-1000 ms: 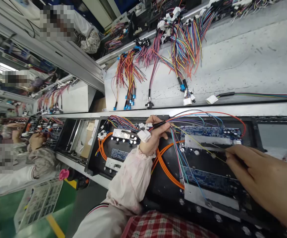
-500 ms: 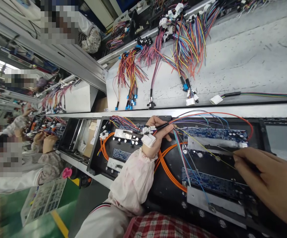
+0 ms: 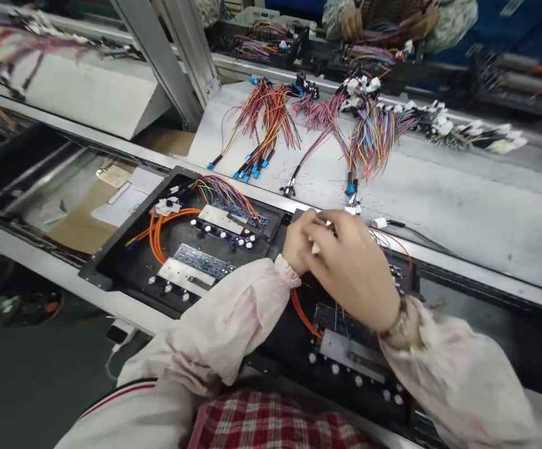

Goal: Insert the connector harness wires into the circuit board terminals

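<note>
My left hand is closed on a wire harness, whose red wire arcs out to the right behind my right hand. Over it, my right hand bends its fingers around the harness's connector end; a bit of white connector peeks out between the two hands. Most of the grip is hidden. Below lies a black housing with a silver plate, circuit boards and an orange cable. Thin loose wires hang down from under my right hand onto it.
A second black housing with boards and orange cables sits to the left. Beyond the rail, a pale sloped shelf carries several bundles of coloured wires. A co-worker's hands hold wires across the bench.
My right hand has moved left from the far boards and let go of the yellow wire. It now meets my left hand at the connectors. The view has turned.
</note>
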A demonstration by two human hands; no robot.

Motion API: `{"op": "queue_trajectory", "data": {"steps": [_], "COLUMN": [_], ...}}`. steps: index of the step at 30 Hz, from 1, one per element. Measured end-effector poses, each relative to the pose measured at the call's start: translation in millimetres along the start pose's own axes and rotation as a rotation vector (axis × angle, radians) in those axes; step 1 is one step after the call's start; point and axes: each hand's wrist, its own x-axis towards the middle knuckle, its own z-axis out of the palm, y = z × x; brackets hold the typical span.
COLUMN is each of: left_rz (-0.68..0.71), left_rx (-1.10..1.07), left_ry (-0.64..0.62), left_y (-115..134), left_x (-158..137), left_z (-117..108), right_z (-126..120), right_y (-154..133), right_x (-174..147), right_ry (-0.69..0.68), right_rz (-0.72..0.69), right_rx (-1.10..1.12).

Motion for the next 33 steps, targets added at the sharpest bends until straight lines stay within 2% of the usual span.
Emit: {"op": "queue_trajectory", "data": {"steps": [2, 5, 8, 10, 12, 15, 21, 27, 30, 33], "left_rz": [0.017, 0.022, 0.031, 0.034, 0.037, 0.04, 0.03, 0.035, 0.049, 0.06], "left_rx": [0.05, 0.072, 0.086, 0.102, 0.121, 0.145, 0.159, 0.173, 0.186, 0.196], "left_ry": [0.016, 0.023, 0.002, -0.008, -0.012, -0.018, -0.043, -0.077, -0.088, -0.088], "left_y": [1.8, 4.1, 3.1, 1.3, 0.2, 0.9, 5.4, 7.6, 7.7, 6.7], "left_x": [0.5, 2.3, 4.3, 5.0, 5.2, 4.6, 2.7, 1.9, 1.7, 2.0], "left_z": [0.6, 2.8, 4.2, 4.8, 5.2, 4.8, 2.2, 0.4, -0.6, -1.2], "right_z": [8.1, 5.7, -0.1, -0.5, -0.3, -4.9, -27.4, -35.7, -35.4, -32.5], "right_y": [12.7, 40.5, 59.9, 66.5, 69.2, 68.1, 57.5, 49.2, 51.8, 60.3], "right_x": [9.4, 15.1, 22.1, 26.6, 29.4, 30.4, 30.5, 35.1, 44.3, 56.7], "right_ry": [0.024, 0.026, -0.063, -0.122, -0.146, -0.175, -0.396, -0.446, -0.491, -0.564], "right_rz": [0.072, 0.223, 0.356, 0.392, 0.379, 0.282, 0.145, -0.017, -0.019, 0.045], "right_rx": [0.088, 0.209, 0.281, 0.315, 0.3, 0.195, -0.004, -0.154, -0.161, -0.05]}}
